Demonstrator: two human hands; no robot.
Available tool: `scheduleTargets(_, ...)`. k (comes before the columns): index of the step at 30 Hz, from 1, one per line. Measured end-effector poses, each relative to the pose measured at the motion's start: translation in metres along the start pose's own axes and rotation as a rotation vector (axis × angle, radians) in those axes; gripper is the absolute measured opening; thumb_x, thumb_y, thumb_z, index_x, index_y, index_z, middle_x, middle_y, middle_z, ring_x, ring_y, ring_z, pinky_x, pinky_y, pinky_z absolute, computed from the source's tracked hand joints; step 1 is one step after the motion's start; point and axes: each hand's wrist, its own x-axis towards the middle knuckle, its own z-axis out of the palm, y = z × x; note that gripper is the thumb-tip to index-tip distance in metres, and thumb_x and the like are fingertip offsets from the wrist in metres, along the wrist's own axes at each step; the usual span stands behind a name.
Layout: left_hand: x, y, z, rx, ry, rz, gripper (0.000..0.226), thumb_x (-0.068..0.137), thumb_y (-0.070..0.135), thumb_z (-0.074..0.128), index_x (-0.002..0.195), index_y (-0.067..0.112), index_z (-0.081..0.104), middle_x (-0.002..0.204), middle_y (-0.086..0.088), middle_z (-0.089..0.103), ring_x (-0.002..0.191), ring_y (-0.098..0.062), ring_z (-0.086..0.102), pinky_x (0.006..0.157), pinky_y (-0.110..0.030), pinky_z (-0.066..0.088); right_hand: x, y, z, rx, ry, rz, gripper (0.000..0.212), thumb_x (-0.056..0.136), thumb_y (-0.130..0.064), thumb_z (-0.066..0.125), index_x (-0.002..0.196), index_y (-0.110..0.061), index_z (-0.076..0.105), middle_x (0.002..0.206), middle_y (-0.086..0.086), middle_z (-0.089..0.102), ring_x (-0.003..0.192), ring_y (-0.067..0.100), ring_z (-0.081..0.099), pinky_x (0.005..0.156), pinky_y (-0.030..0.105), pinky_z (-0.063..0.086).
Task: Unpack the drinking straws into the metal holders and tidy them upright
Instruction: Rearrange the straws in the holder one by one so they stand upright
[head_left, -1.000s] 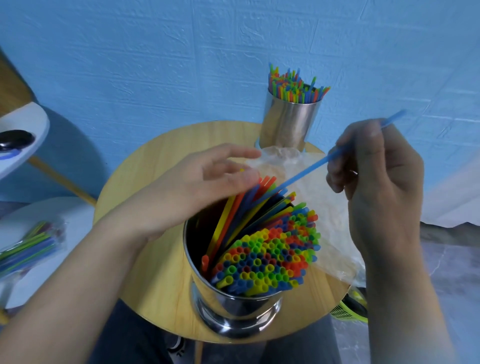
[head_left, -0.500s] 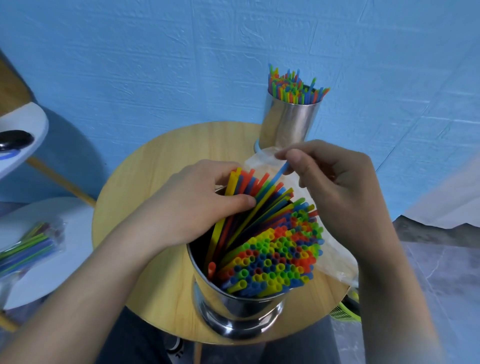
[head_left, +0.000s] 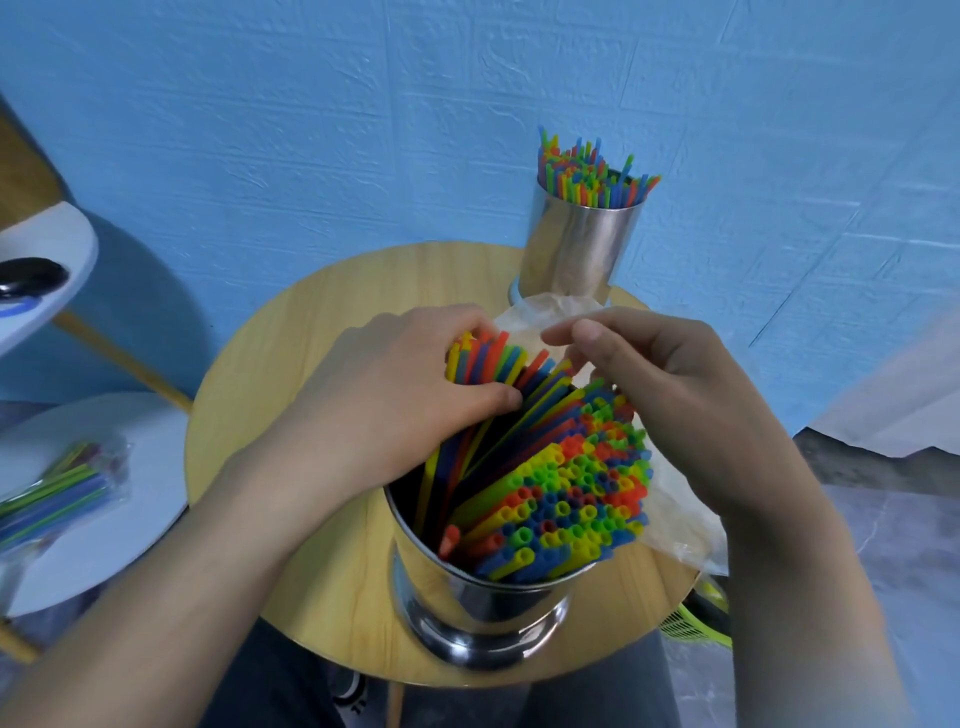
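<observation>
The straws (head_left: 550, 493) stand in the near holder (head_left: 467, 597), below both hands. The left hand (head_left: 395, 400) clasps a leaning cluster; the right hand (head_left: 670, 395), loosely curled, holds nothing visible. Straws are probably light, slippery and easily kinked: gather near the tops, gently.

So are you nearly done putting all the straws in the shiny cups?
Partly. The far metal holder looks done: its straws stand upright. The near metal holder is in hand: many straws lean, and the left hand presses a bunch while the right hand hovers beside. An empty-looking plastic wrapper lies alongside. Left: a packet of straws on the white table.
</observation>
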Motion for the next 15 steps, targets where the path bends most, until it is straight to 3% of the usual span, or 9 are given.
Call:
scheduleTargets(4, -0.003, -0.001, -0.002, 0.021, 0.014, -0.029, 0.033, 0.078, 0.063, 0.071, 0.104, 0.048, 0.058, 0.086, 0.017, 0.064, 0.083, -0.009, 0.059, 0.068, -0.028, 0.043, -0.001, -0.001, -0.003, -0.012, -0.049, 0.049, 0.033, 0.094, -0.05, 0.054, 0.097, -0.03, 0.08, 0.085, -0.011, 0.074, 0.074, -0.002, 0.061, 0.065, 0.012, 0.045)
scheduleTargets(8, -0.003, -0.003, -0.001, 0.038, 0.017, -0.012, 0.032, 0.078, 0.063, 0.07, 0.104, 0.048, 0.06, 0.091, 0.019, 0.065, 0.091, -0.015, 0.061, 0.075, -0.033, 0.043, -0.001, -0.001, -0.004, -0.01, -0.105, 0.072, 0.028, 0.102, -0.037, 0.056, 0.096, -0.025, 0.081, 0.09, -0.007, 0.078, 0.084, 0.0, 0.07, 0.071, 0.011, 0.046)
scheduleTargets(15, 0.005, -0.011, 0.002, -0.272, 0.047, 0.085, 0.03, 0.069, 0.062, 0.068, 0.09, 0.04, 0.073, 0.081, 0.018, 0.07, 0.083, -0.01, 0.066, 0.086, -0.043, 0.054, -0.002, -0.002, -0.001, 0.013, -0.1, 0.039, 0.027, 0.104, -0.029, 0.055, 0.097, -0.025, 0.081, 0.091, -0.002, 0.078, 0.086, 0.006, 0.071, 0.074, 0.016, 0.049)
